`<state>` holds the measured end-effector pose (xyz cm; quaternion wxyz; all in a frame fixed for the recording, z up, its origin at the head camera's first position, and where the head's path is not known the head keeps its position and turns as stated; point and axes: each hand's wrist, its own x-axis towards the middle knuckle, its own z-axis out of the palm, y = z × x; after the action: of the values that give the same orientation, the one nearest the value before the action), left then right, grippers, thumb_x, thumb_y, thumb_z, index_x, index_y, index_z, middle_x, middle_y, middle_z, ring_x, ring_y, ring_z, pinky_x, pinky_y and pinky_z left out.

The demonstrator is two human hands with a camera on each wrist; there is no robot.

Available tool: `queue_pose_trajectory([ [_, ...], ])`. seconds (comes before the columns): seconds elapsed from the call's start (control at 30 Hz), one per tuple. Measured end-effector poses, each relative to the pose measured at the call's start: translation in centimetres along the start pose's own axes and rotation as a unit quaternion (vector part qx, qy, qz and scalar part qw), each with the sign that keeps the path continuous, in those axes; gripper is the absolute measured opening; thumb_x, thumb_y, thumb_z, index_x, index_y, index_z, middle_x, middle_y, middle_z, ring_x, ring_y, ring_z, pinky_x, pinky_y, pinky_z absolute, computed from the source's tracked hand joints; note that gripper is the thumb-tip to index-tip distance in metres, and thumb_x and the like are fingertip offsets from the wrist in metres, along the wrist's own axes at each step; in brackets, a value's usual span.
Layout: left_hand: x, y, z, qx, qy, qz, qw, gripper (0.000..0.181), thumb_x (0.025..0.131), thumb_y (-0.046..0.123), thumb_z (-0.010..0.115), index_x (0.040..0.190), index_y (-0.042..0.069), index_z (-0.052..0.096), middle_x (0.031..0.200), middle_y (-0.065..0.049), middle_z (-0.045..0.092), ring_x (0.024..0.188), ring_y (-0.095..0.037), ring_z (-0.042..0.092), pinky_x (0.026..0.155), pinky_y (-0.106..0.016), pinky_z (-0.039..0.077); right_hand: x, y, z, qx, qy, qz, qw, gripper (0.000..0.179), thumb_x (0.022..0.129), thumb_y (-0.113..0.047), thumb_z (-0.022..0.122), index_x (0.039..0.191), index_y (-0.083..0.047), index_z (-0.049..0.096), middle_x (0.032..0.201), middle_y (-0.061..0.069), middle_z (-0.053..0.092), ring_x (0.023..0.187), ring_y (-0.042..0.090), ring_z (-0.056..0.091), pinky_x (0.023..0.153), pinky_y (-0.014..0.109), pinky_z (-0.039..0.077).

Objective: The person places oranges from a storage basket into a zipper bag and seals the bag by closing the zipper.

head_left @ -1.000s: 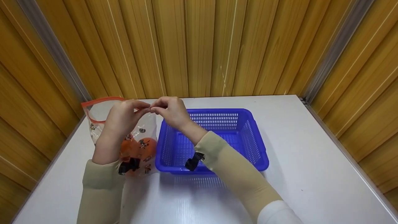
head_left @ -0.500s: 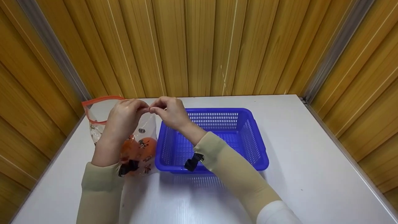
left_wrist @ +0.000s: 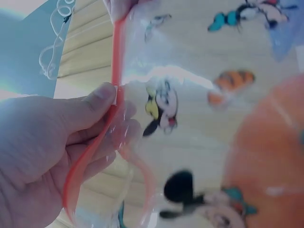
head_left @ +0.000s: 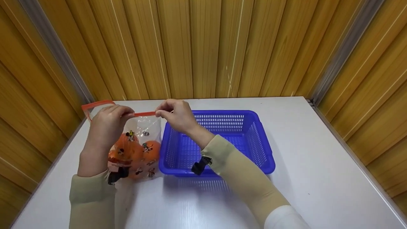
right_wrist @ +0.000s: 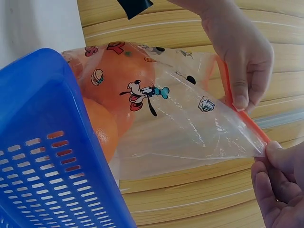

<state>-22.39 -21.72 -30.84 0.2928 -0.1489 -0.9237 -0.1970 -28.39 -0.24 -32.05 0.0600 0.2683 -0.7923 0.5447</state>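
A clear zip bag [head_left: 149,128] printed with cartoon figures stands at the left of the table, its top edged by a red zip strip [head_left: 144,114]. Inside are several round orange fruits [head_left: 152,151], which look like oranges. My right hand [head_left: 178,116] pinches the strip's right-hand end between thumb and fingers. Further left, my left hand [head_left: 106,124] pinches the same strip, thumb on one side and fingers behind, as the left wrist view shows. Between the hands the strip runs straight with its edges together; left of my left hand the mouth [left_wrist: 102,180] gapes.
A blue perforated plastic basket [head_left: 265,143] stands right beside the bag, under my right forearm. Both rest on a white table [head_left: 318,178]. Wood-patterned panels [head_left: 203,47] rise behind it and along both sides.
My left hand has slid left along the strip, away from my right hand, baring a straight red length between them. My right hand has barely moved. More of the oranges shows.
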Motion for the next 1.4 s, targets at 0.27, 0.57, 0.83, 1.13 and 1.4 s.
queue_pose_trajectory([
  [0.27, -0.8, -1.5, -0.5, 0.006, 0.041, 0.016, 0.9990, 0.013, 0.093, 0.007, 0.072, 0.103, -0.001, 0.075, 0.095, -0.020, 0.076, 0.092, -0.041, 0.070, 0.092, -0.057, 0.058, -0.2, 0.1, -0.3, 0.006, -0.006, -0.008, 0.9999, 0.009, 0.096, -0.009, 0.072, 0.097, -0.002, 0.077, 0.093, 0.012, 0.078, 0.078, 0.007, 0.066, 0.070, 0.014, 0.054],
  [0.57, -1.9, -3.6, -1.2, 0.009, 0.049, -0.017, 0.9986, 0.016, 0.096, 0.011, 0.070, 0.105, -0.003, 0.073, 0.099, -0.023, 0.075, 0.101, -0.047, 0.066, 0.096, -0.063, 0.054, -0.3, 0.7, -0.6, 0.013, -0.003, -0.006, 0.9999, 0.009, 0.096, -0.009, 0.072, 0.097, -0.001, 0.077, 0.093, 0.013, 0.077, 0.076, 0.006, 0.064, 0.068, 0.015, 0.053],
  [0.83, -3.2, -5.2, -1.8, 0.012, 0.052, -0.085, 0.9950, 0.019, 0.099, 0.012, 0.067, 0.111, -0.001, 0.072, 0.106, -0.026, 0.073, 0.108, -0.048, 0.063, 0.100, -0.067, 0.051, -0.4, 1.0, -0.8, 0.022, -0.007, 0.006, 0.9997, 0.009, 0.096, -0.008, 0.072, 0.096, -0.001, 0.077, 0.093, 0.014, 0.077, 0.075, 0.005, 0.062, 0.068, 0.014, 0.053],
  [1.13, -4.5, -6.7, -2.4, 0.020, 0.077, -0.139, 0.9871, 0.023, 0.100, 0.012, 0.066, 0.115, -0.004, 0.072, 0.111, -0.028, 0.072, 0.104, -0.048, 0.063, 0.097, -0.064, 0.051, -0.5, 1.3, -1.0, 0.016, -0.001, 0.005, 0.9999, 0.008, 0.095, -0.008, 0.073, 0.096, -0.001, 0.077, 0.093, 0.013, 0.078, 0.074, 0.005, 0.063, 0.068, 0.014, 0.053],
  [1.4, -5.9, -7.9, -3.2, 0.046, 0.106, -0.192, 0.9746, 0.025, 0.101, 0.017, 0.065, 0.117, -0.002, 0.072, 0.113, -0.025, 0.072, 0.100, -0.043, 0.066, 0.085, -0.013, 0.046, -0.6, 1.3, -1.1, 0.014, -0.001, 0.010, 0.9998, 0.009, 0.095, -0.008, 0.074, 0.096, -0.001, 0.078, 0.094, 0.014, 0.078, 0.075, 0.004, 0.062, 0.068, 0.014, 0.052],
])
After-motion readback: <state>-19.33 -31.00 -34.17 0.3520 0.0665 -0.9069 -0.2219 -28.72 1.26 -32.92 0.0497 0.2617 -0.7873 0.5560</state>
